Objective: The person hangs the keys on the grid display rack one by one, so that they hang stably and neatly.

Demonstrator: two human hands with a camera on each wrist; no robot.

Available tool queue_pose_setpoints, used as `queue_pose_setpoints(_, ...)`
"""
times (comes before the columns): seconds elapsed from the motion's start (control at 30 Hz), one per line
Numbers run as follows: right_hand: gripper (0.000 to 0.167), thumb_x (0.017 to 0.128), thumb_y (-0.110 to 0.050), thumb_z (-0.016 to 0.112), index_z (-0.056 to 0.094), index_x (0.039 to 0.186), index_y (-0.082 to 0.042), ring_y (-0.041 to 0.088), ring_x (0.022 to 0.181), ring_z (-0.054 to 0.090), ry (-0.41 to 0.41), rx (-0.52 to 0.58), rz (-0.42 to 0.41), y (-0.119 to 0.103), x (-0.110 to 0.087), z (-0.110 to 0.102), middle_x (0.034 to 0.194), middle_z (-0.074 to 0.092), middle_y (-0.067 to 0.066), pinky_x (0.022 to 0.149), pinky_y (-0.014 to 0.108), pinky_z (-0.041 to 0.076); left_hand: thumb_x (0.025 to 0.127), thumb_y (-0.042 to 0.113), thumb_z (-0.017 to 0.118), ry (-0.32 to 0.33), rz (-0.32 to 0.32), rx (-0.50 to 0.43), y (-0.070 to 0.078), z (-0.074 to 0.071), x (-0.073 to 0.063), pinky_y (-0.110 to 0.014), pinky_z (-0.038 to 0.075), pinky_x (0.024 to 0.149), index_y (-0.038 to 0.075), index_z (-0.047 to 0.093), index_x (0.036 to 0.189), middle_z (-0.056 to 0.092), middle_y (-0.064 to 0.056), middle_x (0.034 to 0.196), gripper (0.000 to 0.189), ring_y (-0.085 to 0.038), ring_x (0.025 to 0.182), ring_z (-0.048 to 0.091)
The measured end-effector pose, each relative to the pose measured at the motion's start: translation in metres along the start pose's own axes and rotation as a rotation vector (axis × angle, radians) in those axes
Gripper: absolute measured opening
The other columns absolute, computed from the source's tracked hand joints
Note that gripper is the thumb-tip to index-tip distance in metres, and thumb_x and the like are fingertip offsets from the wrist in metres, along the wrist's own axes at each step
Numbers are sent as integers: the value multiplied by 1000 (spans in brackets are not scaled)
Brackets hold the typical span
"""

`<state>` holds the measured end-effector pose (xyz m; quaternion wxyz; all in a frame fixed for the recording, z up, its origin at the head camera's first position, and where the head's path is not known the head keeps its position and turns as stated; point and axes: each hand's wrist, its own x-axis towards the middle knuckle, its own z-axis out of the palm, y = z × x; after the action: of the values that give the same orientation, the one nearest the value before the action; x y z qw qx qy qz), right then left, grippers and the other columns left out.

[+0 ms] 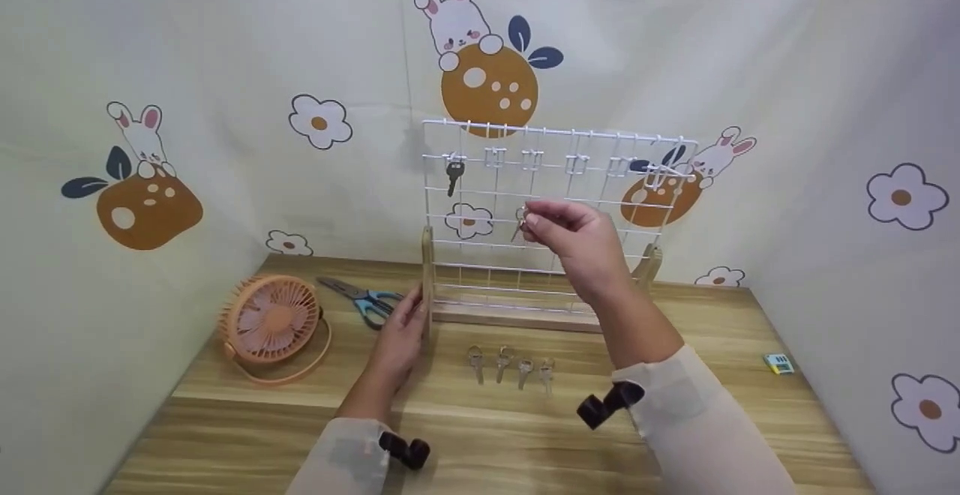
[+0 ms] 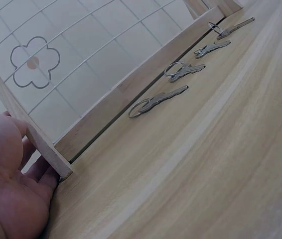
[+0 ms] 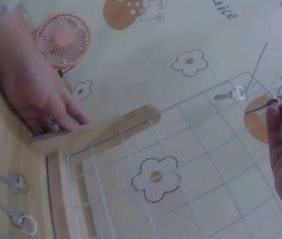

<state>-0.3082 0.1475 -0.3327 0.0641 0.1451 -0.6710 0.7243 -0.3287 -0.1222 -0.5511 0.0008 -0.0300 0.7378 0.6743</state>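
My right hand (image 1: 581,244) is raised in front of a white wire grid rack (image 1: 559,132). Thumb and fingertips pinch a small key (image 1: 517,232) with a ring; its blade points away from the fingers in the right wrist view. Low at the rack's left side, my left hand (image 1: 400,341) grips the wooden upright (image 2: 51,154), fingers around its outer edge. Another key (image 1: 454,178) hangs from the leftmost hook on the grid. Further right along the same wire sit several white hooks (image 1: 532,158). Several loose keys (image 1: 525,372) with rings lie in a row on the table before the rack.
An orange fan (image 1: 279,319) stands at the table's left. Between it and the rack lie scissors (image 1: 369,304) with blue-and-black handles. A small teal and white item (image 1: 778,364) is near the right edge. Patterned cloth (image 1: 360,195) encloses the back and sides.
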Motion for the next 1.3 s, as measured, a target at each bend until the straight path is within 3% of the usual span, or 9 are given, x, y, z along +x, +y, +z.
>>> queue_pose_setpoints(0.3,29,99,0,73,73,128,5,19,102,79,13,92,-13,-25,24,28,112,76,10,99,32,64,115,39,50,-5,-2,14,0,-1,0,-54,29,134,33,37,168,32,-2,177,55,-34,165,26)
queue_pose_setpoints(0.6,28,98,1,75,74,126,5,32,107,79,115,166,-65,-32,30,52,117,74,21,96,33,65,115,39,50,-8,0,3,1,0,1,-55,28,134,33,38,167,32,-4,177,54,-34,165,28)
queue_pose_setpoints(0.73,26,98,2,74,75,124,4,30,103,80,155,183,-78,-31,34,58,111,75,15,95,33,66,115,37,51,-1,19,6,0,1,1,-57,29,134,27,38,167,36,-7,175,55,-37,164,30)
queue_pose_setpoints(1.03,28,99,-1,74,74,127,5,29,105,79,165,154,-67,-24,39,60,113,75,15,95,32,66,115,34,51,20,25,12,0,2,0,-56,30,133,24,40,167,38,-9,174,54,-38,162,33)
queue_pose_setpoints(1.3,25,99,-3,74,77,124,0,22,101,80,166,129,-63,-16,35,50,118,73,18,96,32,65,115,36,51,16,14,31,1,1,0,-57,29,133,29,40,166,38,-6,175,53,-37,163,32)
